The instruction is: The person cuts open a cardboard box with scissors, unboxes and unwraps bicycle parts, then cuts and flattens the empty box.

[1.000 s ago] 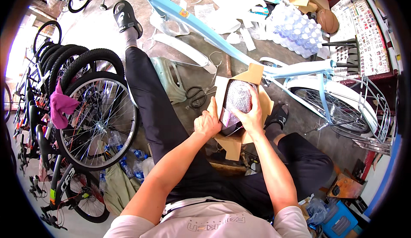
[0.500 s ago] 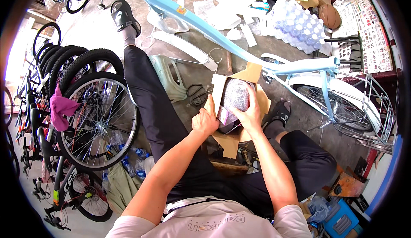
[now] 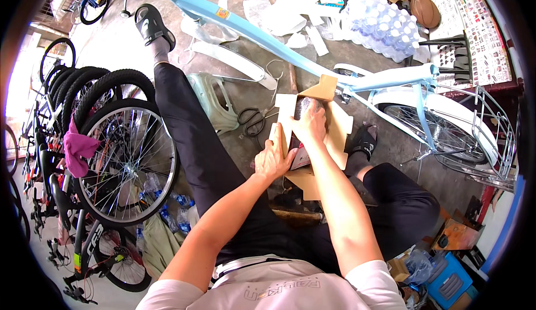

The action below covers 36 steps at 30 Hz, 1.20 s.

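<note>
An open cardboard box [image 3: 338, 126] with its flaps spread sits between my legs. My left hand [image 3: 272, 158] grips its left wall, fingers along the outside and thumb toward the opening. Inside the box, my right hand [image 3: 310, 123] is closed over a bubble-wrapped bundle [image 3: 302, 107], mostly hidden beneath the fingers. A dark and red item [image 3: 300, 158] shows in the box's near part, below my right wrist. Black-handled scissors [image 3: 252, 121] lie on the floor left of the box.
A light blue bicycle frame [image 3: 251, 30] stretches across beyond the box, with a white-fendered rear wheel [image 3: 446, 123] at right. Several bicycles stand at left behind a wheel [image 3: 131, 167]. A white fender [image 3: 234, 61], packed bottles [image 3: 382, 25] and a blue case [image 3: 448, 282] lie around.
My right hand has moved deeper into the box and now covers most of the bubble-wrapped bundle. My left hand stays on the box's left wall. The view has shifted slightly.
</note>
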Each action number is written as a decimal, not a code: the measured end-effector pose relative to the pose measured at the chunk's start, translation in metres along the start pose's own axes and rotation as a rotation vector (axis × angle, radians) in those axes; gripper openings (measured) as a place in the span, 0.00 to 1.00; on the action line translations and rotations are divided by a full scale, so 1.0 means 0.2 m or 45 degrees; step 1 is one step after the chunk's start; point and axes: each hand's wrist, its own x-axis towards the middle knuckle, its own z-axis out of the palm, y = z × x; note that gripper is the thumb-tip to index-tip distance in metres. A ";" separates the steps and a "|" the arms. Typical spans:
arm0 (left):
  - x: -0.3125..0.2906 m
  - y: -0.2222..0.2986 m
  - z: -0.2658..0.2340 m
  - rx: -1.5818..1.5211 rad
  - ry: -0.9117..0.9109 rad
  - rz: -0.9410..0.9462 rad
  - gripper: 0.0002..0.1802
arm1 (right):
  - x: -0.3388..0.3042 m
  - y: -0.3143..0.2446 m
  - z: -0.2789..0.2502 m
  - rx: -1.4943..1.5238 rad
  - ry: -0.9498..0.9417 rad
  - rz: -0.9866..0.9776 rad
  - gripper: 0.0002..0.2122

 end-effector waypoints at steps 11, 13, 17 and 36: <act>0.00 -0.04 0.01 -0.065 -0.043 -0.032 0.40 | 0.09 0.08 0.04 0.014 0.026 -0.121 0.36; 0.00 -0.07 0.04 -0.089 0.016 -0.013 0.40 | 0.09 0.04 0.03 0.008 0.035 -0.063 0.36; 0.02 -0.07 0.07 -0.100 0.051 0.006 0.38 | 0.11 0.06 0.07 0.023 0.043 -0.037 0.34; -0.01 -0.06 0.07 -0.223 0.070 -0.116 0.37 | -0.44 0.23 0.04 0.384 0.546 -0.513 0.36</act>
